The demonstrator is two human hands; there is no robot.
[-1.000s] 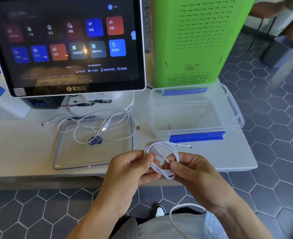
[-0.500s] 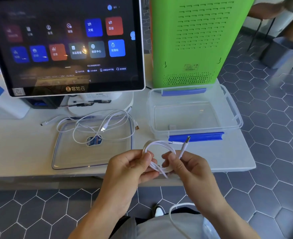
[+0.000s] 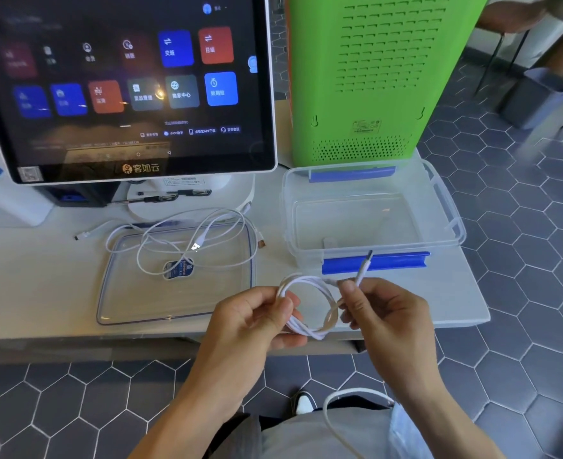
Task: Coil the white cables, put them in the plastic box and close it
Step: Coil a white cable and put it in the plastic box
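Note:
A white cable (image 3: pixel 310 304) is wound into a small coil above the table's front edge. My left hand (image 3: pixel 253 323) pinches the coil's left side. My right hand (image 3: pixel 384 309) holds the cable's end, whose plug (image 3: pixel 363 267) sticks up in front of the box's blue latch. The clear plastic box (image 3: pixel 373 210) stands open at the right with nothing in it. Its clear lid (image 3: pixel 174 293) lies flat at the left, and a second white cable (image 3: pixel 187 240) sprawls loosely over it.
A touchscreen terminal (image 3: pixel 124 84) stands behind the lid and a tall green case (image 3: pixel 373 74) behind the box. The white table (image 3: pixel 25 286) ends just right of the box. Another white cable (image 3: pixel 333 405) hangs over my lap. A grey bin (image 3: pixel 535 97) stands on the floor.
My hands have moved apart and the coil has opened into a wider ring. The plug end, lying sideways a second ago, now points up in my right hand.

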